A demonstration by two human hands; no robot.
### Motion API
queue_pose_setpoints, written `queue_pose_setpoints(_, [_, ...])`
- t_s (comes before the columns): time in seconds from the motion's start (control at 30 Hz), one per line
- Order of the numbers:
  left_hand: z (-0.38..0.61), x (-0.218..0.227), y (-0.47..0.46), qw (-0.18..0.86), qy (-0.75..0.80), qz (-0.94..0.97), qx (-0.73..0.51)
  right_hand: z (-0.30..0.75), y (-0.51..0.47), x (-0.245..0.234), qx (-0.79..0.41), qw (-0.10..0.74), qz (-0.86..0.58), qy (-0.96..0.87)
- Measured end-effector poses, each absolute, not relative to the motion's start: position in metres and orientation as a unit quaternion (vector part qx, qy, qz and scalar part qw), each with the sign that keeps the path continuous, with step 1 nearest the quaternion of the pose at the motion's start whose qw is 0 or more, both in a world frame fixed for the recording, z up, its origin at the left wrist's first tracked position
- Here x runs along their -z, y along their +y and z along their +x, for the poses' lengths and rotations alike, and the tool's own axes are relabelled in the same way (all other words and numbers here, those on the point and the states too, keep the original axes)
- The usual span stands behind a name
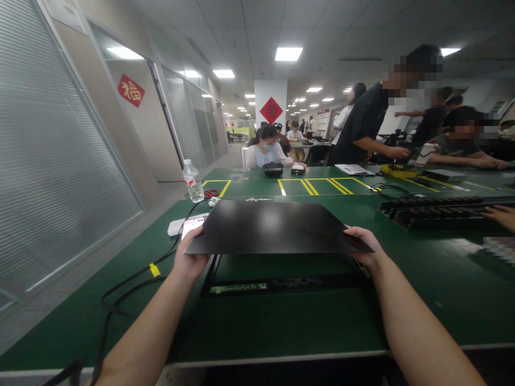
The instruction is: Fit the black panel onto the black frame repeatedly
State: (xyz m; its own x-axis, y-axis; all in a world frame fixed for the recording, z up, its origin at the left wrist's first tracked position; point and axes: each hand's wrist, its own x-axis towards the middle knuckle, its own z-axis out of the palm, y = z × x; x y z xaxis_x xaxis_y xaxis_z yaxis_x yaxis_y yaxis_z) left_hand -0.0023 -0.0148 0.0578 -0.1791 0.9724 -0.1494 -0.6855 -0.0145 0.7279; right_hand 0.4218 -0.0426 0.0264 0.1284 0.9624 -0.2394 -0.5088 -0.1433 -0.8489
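A flat black panel (269, 228) is held level above the green table, one hand at each side edge. My left hand (192, 252) grips its left edge, thumb on top and fingers underneath. On the opposite edge, my right hand (364, 246) is closed the same way, its fingers partly hidden beneath. Below the panel lies a black rectangular frame (314, 282) with a strip of green circuit board (239, 288) along its near left side. The panel hides the frame's far part.
A water bottle (193, 182), red-handled scissors (211, 193) and a phone (192, 228) stand or lie at the left. A black cable (132, 276) runs along the table's left side. Long black racks (438, 209) lie at the right, near another person's hand (501, 215). Several people surround the far side.
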Motion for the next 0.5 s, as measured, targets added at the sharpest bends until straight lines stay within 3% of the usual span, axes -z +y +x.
queue_pose_setpoints(0.5, [0.006, -0.068, -0.025, 0.586, 0.385, 0.215, -0.68, 0.432, -0.037, -0.015, -0.645, 0.497, -0.518, -0.262])
